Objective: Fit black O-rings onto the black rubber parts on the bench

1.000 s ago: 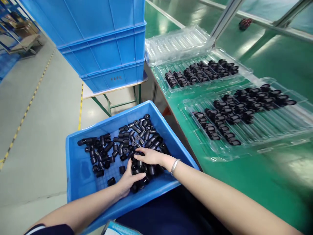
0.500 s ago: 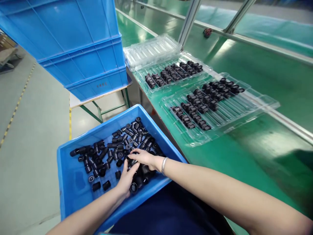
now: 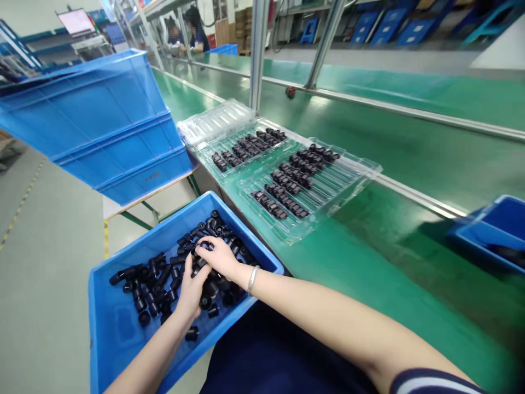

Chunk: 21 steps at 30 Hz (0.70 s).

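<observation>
Both hands have shifted toward the upper left of the frame since the earlier frame, and the view has tipped up, taking in more of the room. Pale floor [image 3: 53, 246] fills the left edge; a green bench [image 3: 328, 262] runs from upper centre to lower right.

At upper left, 3 stacked blue crates [image 3: 123, 120] rest on a stand. At lower left, black cylindrical parts [image 3: 144, 318] lie loose in a blue bin [image 3: 123, 328], whose right wall rises between the hands and the bench. Past it, 2 clear trays carry rows of black pieces [image 3: 268, 204]; at far right sits another blue bin [image 3: 471, 235].

The left hand [image 3: 191, 290] reaches up, thumb parted from its fingers. The right hand [image 3: 219, 257] meets it from the right, fingers curled over parts. I cannot tell whether either has clamped any.
</observation>
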### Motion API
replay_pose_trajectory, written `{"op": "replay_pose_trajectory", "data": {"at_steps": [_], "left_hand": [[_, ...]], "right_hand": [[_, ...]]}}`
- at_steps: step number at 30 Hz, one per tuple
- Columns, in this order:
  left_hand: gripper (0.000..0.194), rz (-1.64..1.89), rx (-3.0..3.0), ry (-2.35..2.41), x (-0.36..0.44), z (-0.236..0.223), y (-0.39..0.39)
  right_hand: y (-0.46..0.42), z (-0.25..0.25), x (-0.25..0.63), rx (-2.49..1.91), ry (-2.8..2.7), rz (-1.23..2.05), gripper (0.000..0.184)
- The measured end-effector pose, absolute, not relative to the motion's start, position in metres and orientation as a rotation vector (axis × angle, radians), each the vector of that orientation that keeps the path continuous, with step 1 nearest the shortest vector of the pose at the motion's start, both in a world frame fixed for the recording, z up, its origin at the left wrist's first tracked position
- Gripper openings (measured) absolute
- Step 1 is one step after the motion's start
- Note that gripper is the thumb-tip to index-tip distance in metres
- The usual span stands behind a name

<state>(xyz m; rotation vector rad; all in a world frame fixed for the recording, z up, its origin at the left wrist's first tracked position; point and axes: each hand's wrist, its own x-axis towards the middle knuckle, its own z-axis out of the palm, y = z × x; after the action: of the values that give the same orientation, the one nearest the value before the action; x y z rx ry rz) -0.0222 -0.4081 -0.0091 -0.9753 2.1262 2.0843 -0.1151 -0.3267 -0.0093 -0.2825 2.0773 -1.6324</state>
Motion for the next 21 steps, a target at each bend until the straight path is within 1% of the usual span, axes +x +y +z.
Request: {"op": "replay_pose_trajectory", "data": {"at_steps": [4, 7, 9, 12, 16, 21], "left_hand": [[0.067, 2.104, -0.825, 2.356, -0.043, 0.018, -0.407], [0.065, 2.116, -0.62, 2.504, -0.059, 0.045, -0.391], [0.063, 2.066, -0.362, 2.713, -0.07, 0.062, -0.368], [0.062, 2.011, 0.07, 2.811, -0.084, 0.078, -0.311], [0.064, 1.916, 0.569, 2.64, -0.086, 0.072, -0.206], [0.066, 1.66, 1.012, 2.44, -0.063, 0.035, -0.092]], "right_hand": [[-0.322, 0.022, -0.129, -0.343, 2.148, -1.765, 0.027], [-0.297, 0.053, -0.136, -0.367, 2.232, -1.884, 0.029], [-0.266, 0.073, -0.137, -0.416, 2.313, -2.008, 0.029], [-0.195, 0.096, -0.129, -0.421, 2.49, -2.168, 0.028], [-0.081, 0.1, -0.089, -0.114, 2.763, -2.226, 0.025], [0.03, 0.063, -0.018, 0.318, 3.024, -2.248, 0.024]]}}
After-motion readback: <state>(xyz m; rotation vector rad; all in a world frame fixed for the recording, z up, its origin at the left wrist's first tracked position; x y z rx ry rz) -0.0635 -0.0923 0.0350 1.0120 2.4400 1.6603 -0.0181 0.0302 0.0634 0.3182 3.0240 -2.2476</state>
